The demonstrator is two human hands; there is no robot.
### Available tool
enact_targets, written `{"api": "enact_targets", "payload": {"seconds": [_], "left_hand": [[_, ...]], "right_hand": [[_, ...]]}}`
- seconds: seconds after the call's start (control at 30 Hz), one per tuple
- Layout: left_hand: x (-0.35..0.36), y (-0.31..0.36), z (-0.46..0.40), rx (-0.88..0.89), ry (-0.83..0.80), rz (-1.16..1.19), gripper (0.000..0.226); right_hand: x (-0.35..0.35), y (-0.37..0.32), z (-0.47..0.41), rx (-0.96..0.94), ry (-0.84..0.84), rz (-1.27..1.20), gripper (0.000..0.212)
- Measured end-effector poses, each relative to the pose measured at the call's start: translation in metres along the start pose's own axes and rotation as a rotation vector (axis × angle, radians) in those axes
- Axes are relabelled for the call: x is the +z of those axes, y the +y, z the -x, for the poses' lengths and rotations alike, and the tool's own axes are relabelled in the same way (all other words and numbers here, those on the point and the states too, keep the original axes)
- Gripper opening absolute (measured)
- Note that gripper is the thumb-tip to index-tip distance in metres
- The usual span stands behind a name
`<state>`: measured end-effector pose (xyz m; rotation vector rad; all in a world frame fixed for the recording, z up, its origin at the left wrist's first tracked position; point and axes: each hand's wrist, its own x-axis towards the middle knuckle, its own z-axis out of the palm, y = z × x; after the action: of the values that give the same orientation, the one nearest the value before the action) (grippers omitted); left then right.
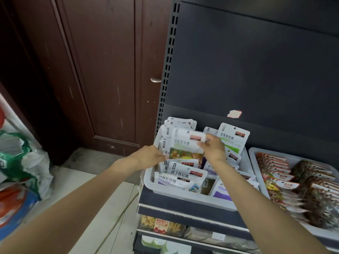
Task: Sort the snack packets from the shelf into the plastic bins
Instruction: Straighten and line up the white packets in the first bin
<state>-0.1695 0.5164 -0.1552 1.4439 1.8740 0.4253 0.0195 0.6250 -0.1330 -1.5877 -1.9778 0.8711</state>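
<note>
1. Right hand (pixel 213 150): pinched the top right corner of a blurred packet (pixel 185 145), steadying it for filing.
2. Left hand (pixel 151 155): gripped the packet's lower left edge; fingers hidden behind it.
3. Bin (pixel 183 194): directly beneath both hands; packets stood upright in rows.
4. Second bin (pixel 254 158): right of the hands, holding red-brown packets.

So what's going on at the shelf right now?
A person is holding one white snack packet with both hands above the white plastic bin on the shelf. The left hand grips its lower left edge and the right hand pinches its top right corner. The bin already holds many upright white packets. A second bin to the right holds reddish-brown packets.
</note>
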Motion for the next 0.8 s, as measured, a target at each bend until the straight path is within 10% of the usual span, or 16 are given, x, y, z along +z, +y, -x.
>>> {"api": "enact_targets", "payload": {"seconds": [0.27, 0.53, 0.7, 0.8], "left_hand": [[-0.002, -0.012, 0.021, 0.098, -0.107, -0.084, 0.034], [0.000, -0.008, 0.029, 0.077, -0.102, 0.004, 0.024], [-0.001, 0.008, 0.024, 0.195, 0.177, -0.182, 0.088], [-0.001, 0.023, 0.018, 0.188, 0.048, -0.229, 0.076]], "right_hand": [[0.016, -0.008, 0.001, -0.057, 0.091, -0.054, 0.006], [0.026, 0.007, 0.011, -0.116, -0.449, 0.182, 0.041], [0.010, -0.004, 0.019, -0.133, -0.596, 0.185, 0.037], [0.000, -0.005, 0.022, -0.094, -0.670, 0.113, 0.029]]}}
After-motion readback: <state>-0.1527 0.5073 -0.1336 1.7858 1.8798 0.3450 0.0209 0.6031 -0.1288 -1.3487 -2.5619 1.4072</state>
